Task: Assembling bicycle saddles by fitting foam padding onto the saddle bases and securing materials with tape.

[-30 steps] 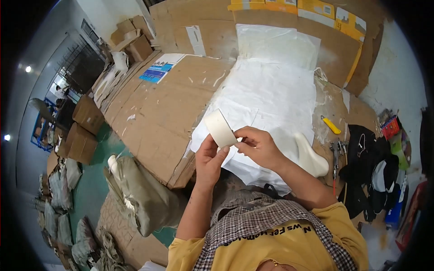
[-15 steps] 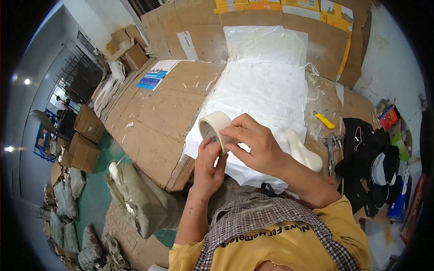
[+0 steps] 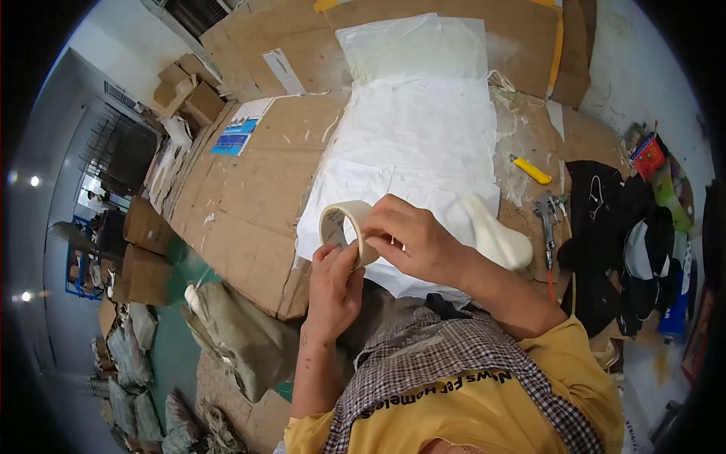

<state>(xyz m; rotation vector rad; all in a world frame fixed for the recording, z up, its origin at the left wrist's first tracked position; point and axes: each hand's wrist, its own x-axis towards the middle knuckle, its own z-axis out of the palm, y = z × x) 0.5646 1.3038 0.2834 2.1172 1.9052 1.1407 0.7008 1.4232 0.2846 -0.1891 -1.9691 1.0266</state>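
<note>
A wide roll of cream tape (image 3: 337, 214) is held up over the near edge of the white sheet (image 3: 423, 129). My left hand (image 3: 335, 284) grips its lower rim, fingers closed around the band. Against the roll's right side, my right hand (image 3: 412, 236) has its thumb and forefinger pinched together. Whether a tape end is between those fingertips is too small to tell. Just beyond my right forearm, a smooth cream foot-shaped form (image 3: 495, 234) lies on the sheet.
Cardboard (image 3: 249, 181) covers the table left of the sheet. At right lie a yellow utility knife (image 3: 532, 170), a spray gun (image 3: 547, 227) with a red hose, and black cloth (image 3: 594, 250). A stuffed sack (image 3: 246, 333) stands on the floor near left.
My view has tilted and shifted slightly, so the table sits higher in it. Both hands keep the tape roll, and my right fingers remain pinched at its side.
</note>
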